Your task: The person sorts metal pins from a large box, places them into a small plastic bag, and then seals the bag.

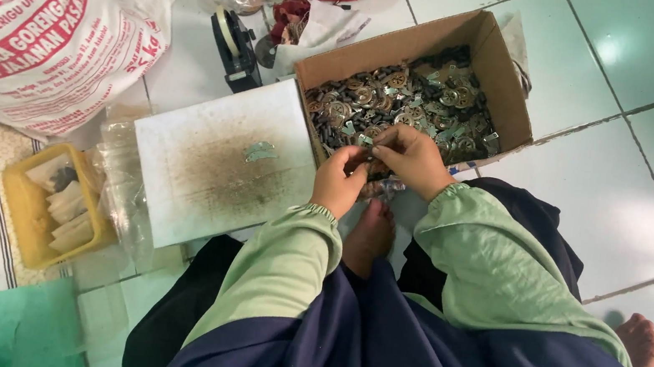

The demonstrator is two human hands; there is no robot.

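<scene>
White sack (37, 19) with red label far left; cardboard box (497, 71) of metal parts ahead. I see left hand (338, 178), right hand (413, 159) pinching small parts (382, 184) at box edge; axis unclear.

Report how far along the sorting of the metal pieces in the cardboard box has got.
Done: one small greenish piece lies on the white board. In hand: left hand and right hand pinch small metal pieces together at the box edge. Left: the brown cardboard box looks mostly full.
</scene>
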